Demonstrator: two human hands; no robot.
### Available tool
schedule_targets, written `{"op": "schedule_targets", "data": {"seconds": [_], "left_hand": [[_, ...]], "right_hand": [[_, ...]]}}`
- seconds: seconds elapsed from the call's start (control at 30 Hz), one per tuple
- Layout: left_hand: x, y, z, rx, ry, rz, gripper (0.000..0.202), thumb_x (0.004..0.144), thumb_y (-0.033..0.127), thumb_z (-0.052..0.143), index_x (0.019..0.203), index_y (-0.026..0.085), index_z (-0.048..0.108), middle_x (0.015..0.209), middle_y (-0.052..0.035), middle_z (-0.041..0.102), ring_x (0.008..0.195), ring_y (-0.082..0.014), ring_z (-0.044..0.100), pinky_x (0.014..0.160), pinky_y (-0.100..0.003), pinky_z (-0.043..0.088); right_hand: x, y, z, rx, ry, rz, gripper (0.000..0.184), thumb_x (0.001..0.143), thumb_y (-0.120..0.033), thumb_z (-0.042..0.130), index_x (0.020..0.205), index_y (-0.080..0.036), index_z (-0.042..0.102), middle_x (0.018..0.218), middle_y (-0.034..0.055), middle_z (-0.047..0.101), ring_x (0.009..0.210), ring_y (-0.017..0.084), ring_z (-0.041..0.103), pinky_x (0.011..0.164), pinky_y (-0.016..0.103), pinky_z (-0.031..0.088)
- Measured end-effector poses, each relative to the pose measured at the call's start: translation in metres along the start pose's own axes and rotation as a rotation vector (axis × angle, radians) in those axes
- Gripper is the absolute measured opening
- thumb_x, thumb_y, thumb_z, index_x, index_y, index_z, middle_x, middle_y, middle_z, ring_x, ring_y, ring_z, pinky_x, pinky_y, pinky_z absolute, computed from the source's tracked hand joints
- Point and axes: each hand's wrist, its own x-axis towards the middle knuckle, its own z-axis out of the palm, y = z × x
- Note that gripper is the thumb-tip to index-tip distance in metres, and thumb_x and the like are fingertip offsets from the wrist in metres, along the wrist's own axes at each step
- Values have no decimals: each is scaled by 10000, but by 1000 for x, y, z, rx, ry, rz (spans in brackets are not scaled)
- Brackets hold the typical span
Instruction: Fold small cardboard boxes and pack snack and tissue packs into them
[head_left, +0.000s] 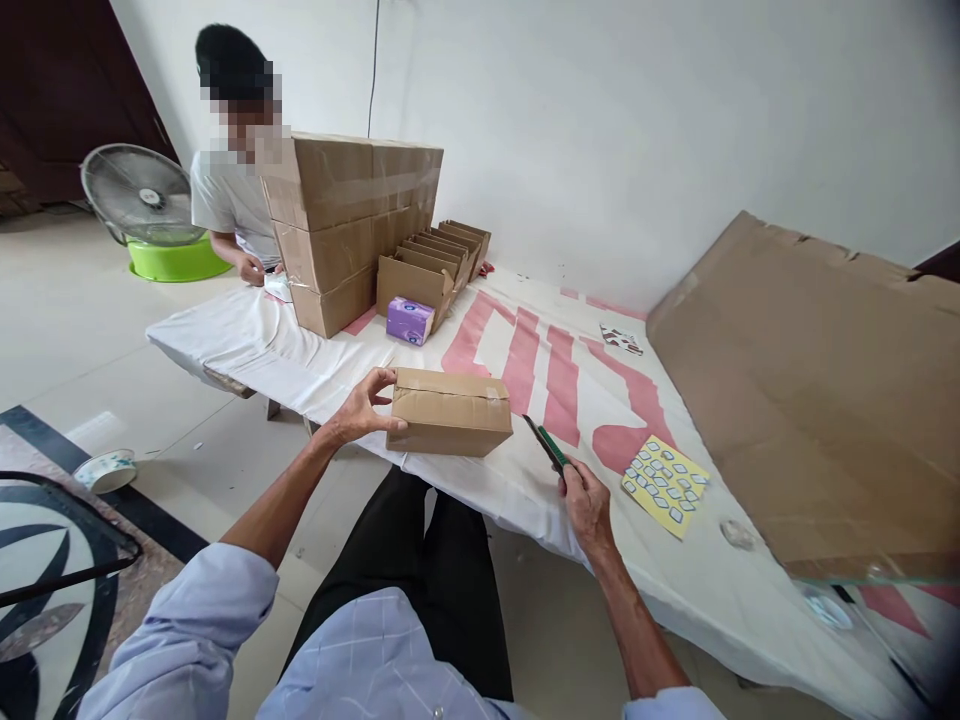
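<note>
A small closed cardboard box (450,425) rests near the front edge of the table, a seam running along its top and a piece of clear tape at its right end. My left hand (366,408) grips the box's left end, thumb on the near side and fingers behind. To the right of the box, my right hand (585,500) is closed around a green utility knife (550,447). The knife's tip points up and left toward the box, apart from it. A yellow sheet of stickers (665,485) lies just right of my right hand.
Stacked cardboard boxes (337,230) stand at the back left, beside several open boxes (420,280) and a purple tissue pack (409,320). A large cardboard sheet (817,400) leans at right. Behind the stack sits another person (240,200), near a fan (142,195).
</note>
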Motion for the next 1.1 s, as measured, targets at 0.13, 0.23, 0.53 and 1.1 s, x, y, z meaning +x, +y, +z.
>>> {"op": "schedule_targets", "data": {"seconds": [0.13, 0.23, 0.53, 1.1], "left_hand": [[-12, 6, 12, -22, -2, 0, 732, 631, 512, 1026, 1187, 287, 605, 1588, -127, 592, 1531, -402, 548, 1109, -489, 554], [-21, 11, 21, -3, -7, 0, 736, 634, 513, 1023, 1215, 291, 629, 1566, -122, 605, 1486, -399, 575, 1106, -497, 550], [-32, 25, 31, 34, -22, -85, 673, 803, 602, 879, 1342, 293, 618, 1588, -115, 608, 1498, -407, 559, 1162, -560, 499], [-33, 28, 34, 53, -23, -85, 693, 787, 609, 857, 1377, 317, 639, 1627, -80, 589, 1496, -392, 558, 1135, -551, 529]], "right_hand": [[8, -48, -8, 130, -45, 13, 523, 914, -665, 650, 982, -163, 777, 608, -25, 550, 598, 174, 510, 582, 300, 435], [20, -88, -17, 111, -141, -86, 470, 926, -625, 688, 1028, -177, 786, 637, -19, 586, 624, 173, 532, 591, 292, 442], [48, -191, 7, -14, -523, -414, 295, 963, -482, 695, 972, -213, 818, 874, 40, 772, 797, 213, 663, 731, 324, 507], [63, -235, 32, -202, -721, -587, 253, 1003, -371, 635, 982, -208, 828, 929, 49, 811, 815, 203, 691, 756, 326, 500]]}}
